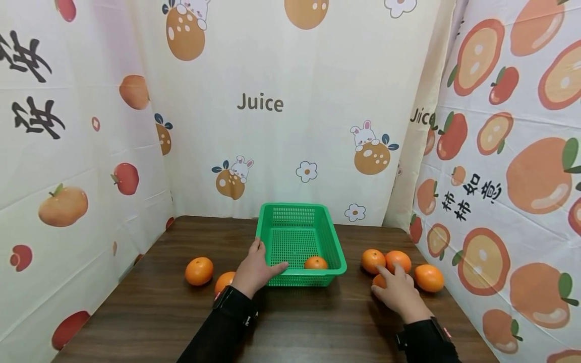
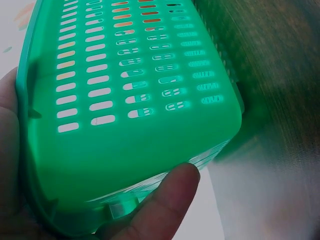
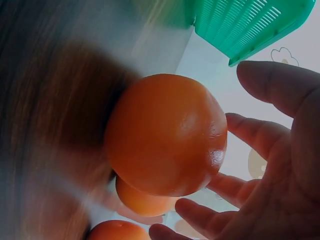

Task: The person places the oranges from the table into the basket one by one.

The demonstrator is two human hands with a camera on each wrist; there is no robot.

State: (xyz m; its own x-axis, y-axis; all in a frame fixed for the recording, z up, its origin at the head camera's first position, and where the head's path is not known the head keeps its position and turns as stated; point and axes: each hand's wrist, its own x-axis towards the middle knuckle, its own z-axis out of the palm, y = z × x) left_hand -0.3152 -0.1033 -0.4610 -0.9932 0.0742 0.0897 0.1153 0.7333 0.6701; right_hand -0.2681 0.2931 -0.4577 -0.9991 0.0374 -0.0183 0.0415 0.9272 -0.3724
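My left hand (image 1: 255,269) grips the near left corner of a green plastic basket (image 1: 337,247), thumb over the front rim. In the left wrist view, a finger lies along the outside of the slotted basket wall (image 2: 135,155). One orange (image 1: 315,262) sits inside the basket, near its front. My right hand (image 1: 401,296) reaches over an orange (image 1: 379,281) on the right of the table, partly hidden by the hand. In the right wrist view its fingers spread beside this orange (image 3: 165,135), with the thumb held apart from it.
Around the right hand lie more oranges: one at left (image 1: 373,260), one behind (image 1: 398,261), one at right (image 1: 429,278). Left of the basket are two oranges, one farther out (image 1: 198,271) and one beside the left wrist (image 1: 224,282). Printed curtains (image 1: 290,131) enclose the wooden table (image 1: 308,322).
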